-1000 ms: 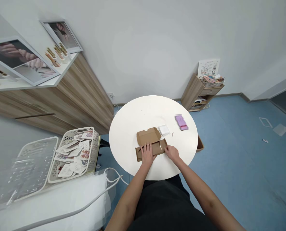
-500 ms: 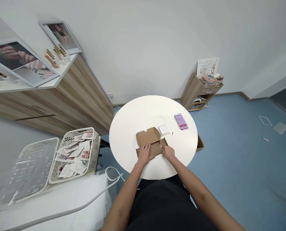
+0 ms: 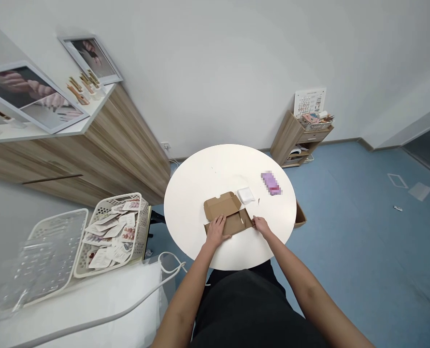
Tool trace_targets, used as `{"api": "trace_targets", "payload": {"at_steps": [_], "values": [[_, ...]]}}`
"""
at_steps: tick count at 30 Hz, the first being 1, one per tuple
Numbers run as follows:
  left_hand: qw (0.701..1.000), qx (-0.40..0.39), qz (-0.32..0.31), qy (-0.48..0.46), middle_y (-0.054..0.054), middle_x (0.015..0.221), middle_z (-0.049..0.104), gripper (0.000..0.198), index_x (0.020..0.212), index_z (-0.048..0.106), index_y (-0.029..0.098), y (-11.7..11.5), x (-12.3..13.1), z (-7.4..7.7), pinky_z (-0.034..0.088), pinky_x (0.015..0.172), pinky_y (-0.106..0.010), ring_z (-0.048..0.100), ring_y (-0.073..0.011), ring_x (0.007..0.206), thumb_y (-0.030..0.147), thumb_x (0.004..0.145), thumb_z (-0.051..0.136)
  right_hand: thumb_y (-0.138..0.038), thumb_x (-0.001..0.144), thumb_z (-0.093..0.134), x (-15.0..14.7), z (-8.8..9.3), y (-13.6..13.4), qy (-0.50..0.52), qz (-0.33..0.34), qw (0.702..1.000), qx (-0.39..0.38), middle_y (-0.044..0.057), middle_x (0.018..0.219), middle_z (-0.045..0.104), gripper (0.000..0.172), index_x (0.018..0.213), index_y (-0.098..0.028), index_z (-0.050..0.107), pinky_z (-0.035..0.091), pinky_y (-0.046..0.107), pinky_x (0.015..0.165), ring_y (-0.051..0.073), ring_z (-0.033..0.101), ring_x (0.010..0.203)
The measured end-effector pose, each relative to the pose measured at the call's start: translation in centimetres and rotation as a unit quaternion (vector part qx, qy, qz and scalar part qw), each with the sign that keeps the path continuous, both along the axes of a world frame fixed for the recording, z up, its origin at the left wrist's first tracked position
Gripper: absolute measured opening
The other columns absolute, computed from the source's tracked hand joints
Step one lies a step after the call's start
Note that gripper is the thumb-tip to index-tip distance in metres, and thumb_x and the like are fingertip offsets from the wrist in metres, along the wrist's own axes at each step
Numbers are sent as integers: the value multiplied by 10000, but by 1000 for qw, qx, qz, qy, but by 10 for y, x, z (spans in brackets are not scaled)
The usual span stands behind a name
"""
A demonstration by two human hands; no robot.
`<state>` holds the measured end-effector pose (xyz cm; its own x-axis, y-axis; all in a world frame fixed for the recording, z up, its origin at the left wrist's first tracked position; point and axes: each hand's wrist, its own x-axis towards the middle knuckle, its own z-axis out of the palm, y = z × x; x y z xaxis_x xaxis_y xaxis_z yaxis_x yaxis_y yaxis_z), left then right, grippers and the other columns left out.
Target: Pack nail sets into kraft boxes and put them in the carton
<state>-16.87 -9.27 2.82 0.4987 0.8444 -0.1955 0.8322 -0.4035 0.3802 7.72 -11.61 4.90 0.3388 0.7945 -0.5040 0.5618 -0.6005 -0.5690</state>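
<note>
An opened brown cardboard box lies on the round white table (image 3: 196,193), its lid (image 3: 221,205) folded back and its tray-like base (image 3: 232,225) toward me. My left hand (image 3: 215,231) grips the base's near left part. My right hand (image 3: 262,225) holds the box's right end with its fingertips. A thin pale stick (image 3: 241,220) seems to lie inside the base. Beyond the box are a white folded packet (image 3: 246,195) and a pixelated pink packet (image 3: 271,183). A tiny dark speck (image 3: 258,200) marks the tabletop.
At lower left, a white basket of printed cards (image 3: 117,237) stands beside a clear-wrapped basket (image 3: 55,251). A wooden cabinet with shelf (image 3: 117,150) stands behind them. A small wooden shelf unit (image 3: 294,137) stands by the wall. Blue floor surrounds the table.
My left hand has shifted slightly left along the box base. My right hand has moved right and farther out to the box's right end. The box has barely moved.
</note>
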Motion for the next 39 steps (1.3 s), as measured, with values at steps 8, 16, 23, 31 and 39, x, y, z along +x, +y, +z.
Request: {"api": "trace_targets", "payload": {"at_steps": [8, 16, 23, 31, 39], "values": [[1000, -6, 3, 6, -112, 1557, 325, 992, 1498, 252, 238, -1, 2, 3, 282, 1145, -477, 334, -333, 1395, 465, 690, 782, -439, 918, 449, -30, 10, 3, -4, 88, 996, -15, 49, 875, 724, 362, 795, -193, 684, 402, 231, 625, 176, 647, 810], [1000, -22, 6, 8, -121, 1566, 302, 1014, 1503, 239, 223, -1, 4, 4, 256, 1152, -482, 310, -340, 1402, 476, 680, 775, -466, 885, 572, -51, 26, 24, -185, 186, 962, -70, 106, 1007, 710, 304, 937, -183, 673, 438, 273, 696, 225, 665, 949], [1000, -16, 4, -5, -124, 1561, 309, 1012, 1507, 218, 224, 0, 3, -2, 257, 1152, -498, 302, -349, 1409, 493, 690, 751, -459, 851, 639, -50, 24, 43, -176, 199, 954, -140, 98, 1079, 699, 309, 1011, -195, 650, 466, 284, 719, 235, 668, 1001], [999, -33, -14, -3, -119, 1578, 275, 1020, 1507, 217, 225, 5, 3, 0, 253, 1154, -489, 286, -340, 1418, 473, 681, 761, -424, 821, 660, -42, 14, 43, -173, 196, 954, -147, 87, 1066, 701, 286, 1008, -208, 651, 476, 277, 711, 226, 674, 979], [999, -34, -21, 0, -125, 1586, 255, 1039, 1510, 199, 219, 6, 7, 3, 243, 1163, -496, 256, -344, 1436, 486, 677, 759, -232, 864, 539, -44, 6, 33, -197, 192, 953, -131, 107, 1106, 690, 221, 1050, -194, 651, 472, 284, 751, 225, 660, 1023]]}}
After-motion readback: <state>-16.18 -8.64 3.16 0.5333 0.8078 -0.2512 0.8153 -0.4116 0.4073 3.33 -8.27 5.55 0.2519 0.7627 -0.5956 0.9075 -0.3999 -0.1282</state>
